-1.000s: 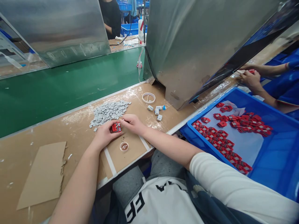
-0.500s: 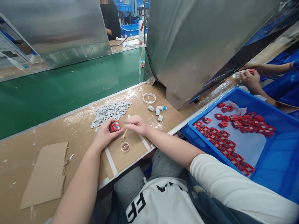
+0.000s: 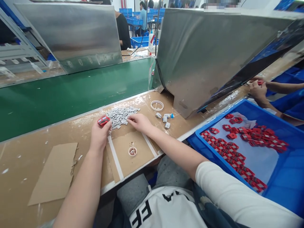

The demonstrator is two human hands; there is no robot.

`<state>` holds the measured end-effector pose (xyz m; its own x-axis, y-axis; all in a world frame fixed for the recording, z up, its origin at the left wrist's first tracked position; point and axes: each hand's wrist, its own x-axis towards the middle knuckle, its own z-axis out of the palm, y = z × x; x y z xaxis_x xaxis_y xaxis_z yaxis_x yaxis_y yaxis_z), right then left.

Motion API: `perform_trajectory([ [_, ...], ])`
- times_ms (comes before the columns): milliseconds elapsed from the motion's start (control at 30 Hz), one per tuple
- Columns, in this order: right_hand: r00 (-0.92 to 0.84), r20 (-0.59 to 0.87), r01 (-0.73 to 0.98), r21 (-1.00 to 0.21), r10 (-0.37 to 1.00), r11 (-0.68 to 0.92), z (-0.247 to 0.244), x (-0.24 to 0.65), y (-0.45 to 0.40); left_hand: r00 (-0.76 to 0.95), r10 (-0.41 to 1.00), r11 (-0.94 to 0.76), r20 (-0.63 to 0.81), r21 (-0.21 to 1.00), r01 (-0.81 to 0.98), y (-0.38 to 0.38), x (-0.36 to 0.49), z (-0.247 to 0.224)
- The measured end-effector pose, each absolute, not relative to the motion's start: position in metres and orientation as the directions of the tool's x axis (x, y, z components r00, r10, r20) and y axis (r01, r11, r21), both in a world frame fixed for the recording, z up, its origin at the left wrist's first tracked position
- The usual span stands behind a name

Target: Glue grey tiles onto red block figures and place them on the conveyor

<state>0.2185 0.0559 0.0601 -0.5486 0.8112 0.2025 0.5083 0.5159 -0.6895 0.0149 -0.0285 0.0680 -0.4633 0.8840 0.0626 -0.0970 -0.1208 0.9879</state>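
Note:
My left hand is closed around a small red toy car, held up at the left end of a pile of small flat grey pieces. At the right edge of that pile is my right hand, its thumb and fingertips pinched together. Whatever sits between those fingertips is too small to make out. Nearer to me stands a little cup of brownish liquid, with a thin stick leaning in it.
A white ring and several small grey blocks lie to the right. The blue bin holds many red toy cars. Cardboard lies at left. Metal panels rise beyond; a co-worker's hands are at far right.
My right hand has let go of the stick, which is now in the cup, and has moved to the grey pile. My left hand has shifted left with the toy car. The view has tilted up.

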Motion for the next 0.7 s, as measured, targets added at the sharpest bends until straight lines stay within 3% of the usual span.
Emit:
perform_trajectory([
  [100, -0.594, 0.149, 0.581, -0.6, 0.79, 0.55, 0.061, 0.197, 0.066, -0.477, 0.867, -0.06, 0.146, 0.98, 0.191, -0.031, 0.016, 0.065],
  [167, -0.602, 0.127, 0.616, -0.553, 0.788, 0.56, 0.059, 0.187, 0.068, -0.476, 0.859, -0.047, 0.189, 0.955, 0.294, -0.033, 0.017, 0.062],
  [333, -0.567, 0.15, 0.655, -0.514, 0.81, 0.554, 0.05, 0.179, 0.068, -0.38, 0.907, -0.106, 0.182, 0.971, 0.214, -0.033, 0.017, 0.056],
  [533, -0.58, 0.136, 0.659, -0.5, 0.803, 0.561, 0.045, 0.181, 0.072, -0.376, 0.908, -0.041, 0.186, 0.931, 0.362, -0.031, 0.015, 0.052],
  [600, -0.586, 0.166, 0.62, -0.538, 0.793, 0.571, 0.043, 0.183, 0.072, -0.382, 0.909, -0.011, 0.168, 0.925, 0.38, -0.031, 0.015, 0.05],
  [700, -0.591, 0.234, 0.407, -0.74, 0.772, 0.535, 0.042, 0.186, 0.073, -0.425, 0.887, 0.03, 0.179, 0.898, 0.44, -0.034, 0.017, 0.052],
])
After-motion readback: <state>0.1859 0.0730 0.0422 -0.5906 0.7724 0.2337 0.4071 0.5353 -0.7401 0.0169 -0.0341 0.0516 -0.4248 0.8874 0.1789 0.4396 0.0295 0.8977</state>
